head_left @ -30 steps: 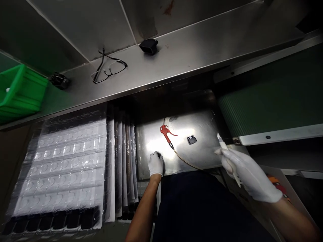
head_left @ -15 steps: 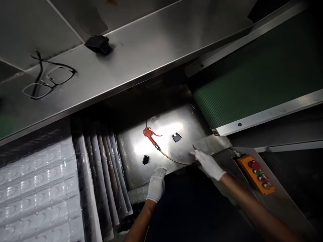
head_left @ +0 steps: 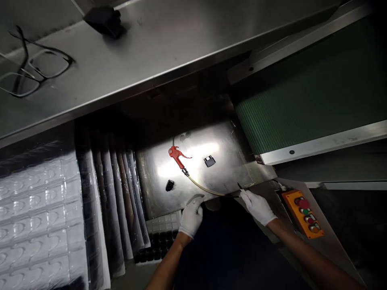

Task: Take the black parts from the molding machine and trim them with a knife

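Observation:
My left hand (head_left: 192,217), in a white glove, is at the front edge of the metal table (head_left: 157,201), its fingers bent; what they hold, if anything, is hidden. My gloved right hand (head_left: 257,206) grips a thin dark-tipped tool (head_left: 240,186) near the table's front right edge. Between and beyond the hands lies a red air gun (head_left: 177,157) with a pale hose (head_left: 199,186). A black part with a light end (head_left: 209,161) rests right of the gun. A smaller black part (head_left: 169,185) sits to the left, nearest my left hand.
Clear plastic trays (head_left: 36,209) stand at the left, and a tray of black parts (head_left: 157,245) is below the table. Eyeglasses (head_left: 45,76) and a black object (head_left: 104,22) lie on the upper ledge. A green conveyor (head_left: 317,88) and an orange button box (head_left: 303,214) are at the right.
The view has shifted. My left hand has moved slightly right and its fingers have curled in. My right hand has drawn back toward the table's front right edge with the tool.

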`<action>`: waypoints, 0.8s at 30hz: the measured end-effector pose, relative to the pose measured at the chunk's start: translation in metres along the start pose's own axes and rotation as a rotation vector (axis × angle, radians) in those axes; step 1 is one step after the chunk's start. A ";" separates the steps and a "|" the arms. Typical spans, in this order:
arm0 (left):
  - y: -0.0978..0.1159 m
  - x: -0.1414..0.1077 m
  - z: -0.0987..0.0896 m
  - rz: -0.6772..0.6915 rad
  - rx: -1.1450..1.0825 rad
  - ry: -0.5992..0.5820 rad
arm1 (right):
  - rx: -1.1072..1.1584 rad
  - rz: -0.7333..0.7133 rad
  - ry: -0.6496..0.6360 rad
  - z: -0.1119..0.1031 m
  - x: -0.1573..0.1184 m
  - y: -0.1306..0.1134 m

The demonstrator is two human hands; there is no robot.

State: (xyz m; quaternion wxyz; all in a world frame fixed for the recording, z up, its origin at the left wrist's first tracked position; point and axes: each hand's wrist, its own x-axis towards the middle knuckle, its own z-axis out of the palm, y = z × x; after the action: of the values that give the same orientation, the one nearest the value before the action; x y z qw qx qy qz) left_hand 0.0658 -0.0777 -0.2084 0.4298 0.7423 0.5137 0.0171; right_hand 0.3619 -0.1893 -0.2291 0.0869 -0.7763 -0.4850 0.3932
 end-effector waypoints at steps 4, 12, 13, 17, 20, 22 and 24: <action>0.045 0.070 -0.014 -0.088 0.030 0.132 | 0.161 0.043 0.057 -0.008 0.001 -0.012; 0.102 0.187 -0.017 -0.167 0.027 0.028 | 0.359 0.151 0.074 -0.017 -0.030 -0.039; 0.105 0.192 -0.015 -0.182 0.000 0.018 | 0.374 0.160 0.072 -0.018 -0.035 -0.040; 0.113 0.193 -0.017 -0.207 -0.193 -0.010 | 0.412 0.178 0.072 -0.019 -0.043 -0.045; 0.118 0.177 -0.028 -0.203 -0.433 -0.076 | 0.423 0.169 0.089 -0.025 -0.041 -0.050; 0.119 0.158 -0.043 -0.188 -0.612 -0.135 | 0.429 0.146 0.105 -0.030 -0.036 -0.055; 0.121 0.134 -0.063 -0.163 -0.773 -0.179 | 0.434 0.110 0.121 -0.036 -0.029 -0.061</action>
State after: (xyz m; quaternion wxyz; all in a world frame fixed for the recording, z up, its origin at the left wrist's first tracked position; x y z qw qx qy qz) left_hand 0.1903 0.0530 -0.1450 0.7204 0.4814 0.4870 0.1104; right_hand 0.3389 -0.1727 -0.1576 0.2590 -0.7868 -0.3400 0.4452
